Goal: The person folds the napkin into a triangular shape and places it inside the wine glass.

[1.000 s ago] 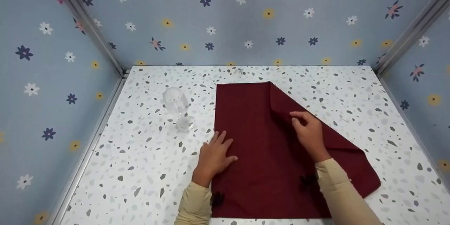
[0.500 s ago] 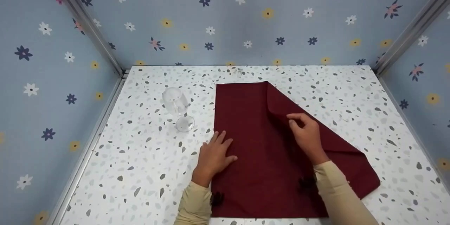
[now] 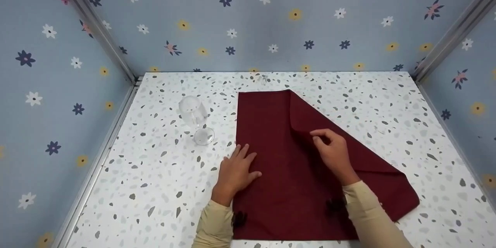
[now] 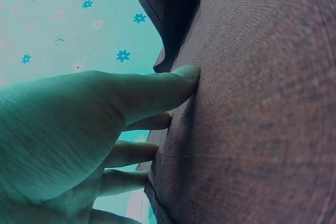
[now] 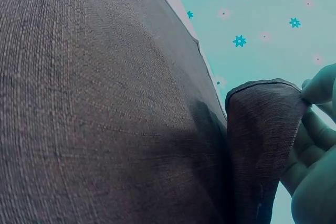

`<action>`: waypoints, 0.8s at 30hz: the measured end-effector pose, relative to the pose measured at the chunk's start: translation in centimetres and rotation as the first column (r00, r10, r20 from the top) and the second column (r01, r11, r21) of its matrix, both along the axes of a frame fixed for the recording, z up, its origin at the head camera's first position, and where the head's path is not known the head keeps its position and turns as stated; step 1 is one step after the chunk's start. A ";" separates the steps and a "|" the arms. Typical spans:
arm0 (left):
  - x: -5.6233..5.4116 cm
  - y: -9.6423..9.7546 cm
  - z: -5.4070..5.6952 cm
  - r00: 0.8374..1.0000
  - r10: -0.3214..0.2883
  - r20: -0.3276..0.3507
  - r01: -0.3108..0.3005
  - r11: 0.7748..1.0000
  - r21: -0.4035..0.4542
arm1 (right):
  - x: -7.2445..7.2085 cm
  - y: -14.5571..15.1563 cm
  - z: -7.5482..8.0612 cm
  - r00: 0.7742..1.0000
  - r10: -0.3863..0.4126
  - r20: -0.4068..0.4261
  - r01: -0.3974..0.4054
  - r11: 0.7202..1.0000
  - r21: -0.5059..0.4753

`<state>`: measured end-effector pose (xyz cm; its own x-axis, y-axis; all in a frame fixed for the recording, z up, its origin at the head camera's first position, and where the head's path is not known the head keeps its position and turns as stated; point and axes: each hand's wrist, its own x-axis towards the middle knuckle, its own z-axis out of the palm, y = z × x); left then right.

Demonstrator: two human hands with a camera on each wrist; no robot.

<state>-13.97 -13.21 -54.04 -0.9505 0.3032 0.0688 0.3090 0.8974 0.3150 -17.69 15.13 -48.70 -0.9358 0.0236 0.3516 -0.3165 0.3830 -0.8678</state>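
A dark red cloth [image 3: 267, 155] lies on the table, its far right part lifted and turned over toward the middle. My left hand [image 3: 235, 172] rests on the cloth's left edge with fingers spread; in the left wrist view the thumb [image 4: 157, 90] and fingertips press on the fabric. My right hand [image 3: 334, 152] pinches the turned-over edge between thumb and fingers. The right wrist view shows the raised fold [image 5: 262, 129] hanging from that pinch, in front of the flat part of the cloth.
A clear stemmed glass [image 3: 195, 118] lies on its side left of the cloth. The speckled white table [image 3: 155, 186] is enclosed by blue flowered panels [image 3: 263, 19] at the back and both sides.
My right hand has drawn the pinched cloth edge a little left and toward me, so the turned-over part reaches further across. My left hand has stayed in place.
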 end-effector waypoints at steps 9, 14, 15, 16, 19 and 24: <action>-0.1 0.0 -0.1 1.000 -0.002 -0.026 0.001 1.000 -0.013 | 0.7 -0.2 0.0 0.998 0.063 0.024 -0.062 0.998 -0.021; -0.2 0.0 -0.1 1.000 0.001 -0.029 -0.001 1.000 -0.015 | 1.2 -0.5 0.0 0.994 0.093 0.061 -0.092 0.996 -0.019; -0.2 0.0 -0.2 1.000 0.000 -0.031 0.000 1.000 -0.016 | 1.3 -0.6 0.0 0.993 0.096 0.066 -0.095 0.995 -0.018; -0.2 0.0 -0.2 1.000 0.000 -0.029 -0.001 1.000 -0.017 | 1.4 -0.7 0.0 0.993 0.100 0.071 -0.099 0.995 -0.018; -0.2 0.0 -0.2 1.000 0.001 -0.028 -0.002 1.000 -0.019 | 1.7 -0.8 -0.1 0.990 0.115 0.080 -0.114 0.993 -0.018; -0.2 0.0 -0.1 1.000 0.004 -0.016 -0.005 1.000 -0.021 | 2.0 -1.2 -0.8 0.989 0.125 0.084 -0.123 0.992 -0.027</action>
<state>-14.15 -13.19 -54.16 -0.9507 0.3003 0.0773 0.3096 0.9053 0.2908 -15.69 13.92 -49.55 -0.9587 -0.0879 0.2706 -0.2844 0.3261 -0.9016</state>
